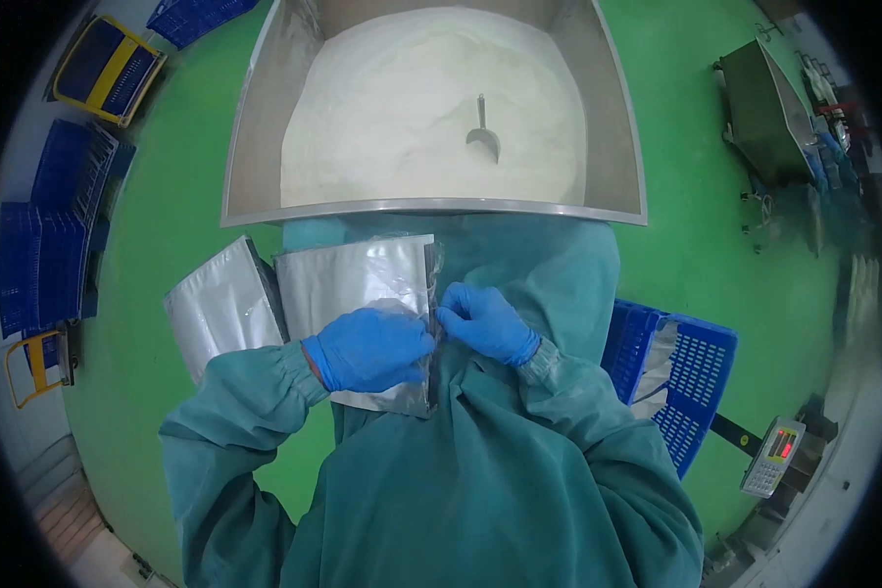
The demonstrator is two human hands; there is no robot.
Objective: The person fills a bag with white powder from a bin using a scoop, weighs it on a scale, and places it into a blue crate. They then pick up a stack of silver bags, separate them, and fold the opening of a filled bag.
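Note:
A stack of silver foil bags (348, 279) in clear plastic wrap lies over my lap. My left hand (372, 349), in a blue glove, rests on the stack with its fingers curled at the right edge. Beside it my right hand (485, 321), also gloved, pinches the clear plastic at that same edge. A second silver stack (227, 309) lies just to the left. Beyond my lap stands a large steel bin (431, 207) of white powder (402, 118), with a metal scoop (483, 139) lying on the powder.
A blue basket (696, 382) with silver bags inside stands at my right, near a scale display (774, 457). Blue crates (39, 265) are stacked at the left. A steel cart (769, 118) stands at the upper right.

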